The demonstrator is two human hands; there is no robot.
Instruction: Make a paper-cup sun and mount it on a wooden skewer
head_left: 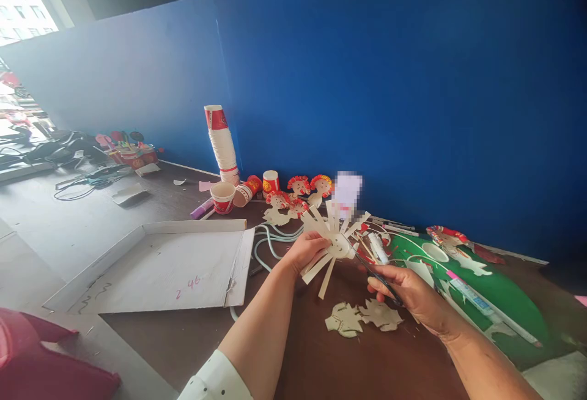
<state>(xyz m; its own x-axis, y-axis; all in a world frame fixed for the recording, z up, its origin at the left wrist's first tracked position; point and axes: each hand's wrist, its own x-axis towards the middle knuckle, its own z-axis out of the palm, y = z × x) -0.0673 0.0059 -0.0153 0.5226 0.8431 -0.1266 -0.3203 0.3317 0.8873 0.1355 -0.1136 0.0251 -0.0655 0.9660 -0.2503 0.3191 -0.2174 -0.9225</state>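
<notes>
My left hand [305, 254] pinches a white paper cup cut into strips [340, 245]. The strips splay outward round its flat base, which bears small drawn marks like a face. In my right hand [410, 295] are dark-handled scissors [380, 277], their blades reaching to the right edge of that base; whether the blades are apart is hard to make out. Below my hands, two white paper cut-outs [343, 319] shaped like clothing lie on the brown table. Behind the cup sit several paper figures [299, 186] with red curled fringes.
A shallow white cardboard tray [151, 271] lies left. Behind it stand a tall stack of paper cups [222, 149] and red cups [224, 197]. On the right, a green mat [509, 302] carries scraps and a pink-capped marker [472, 295]. A blue partition [389, 82] rises behind; pale cables [266, 247] cross the table.
</notes>
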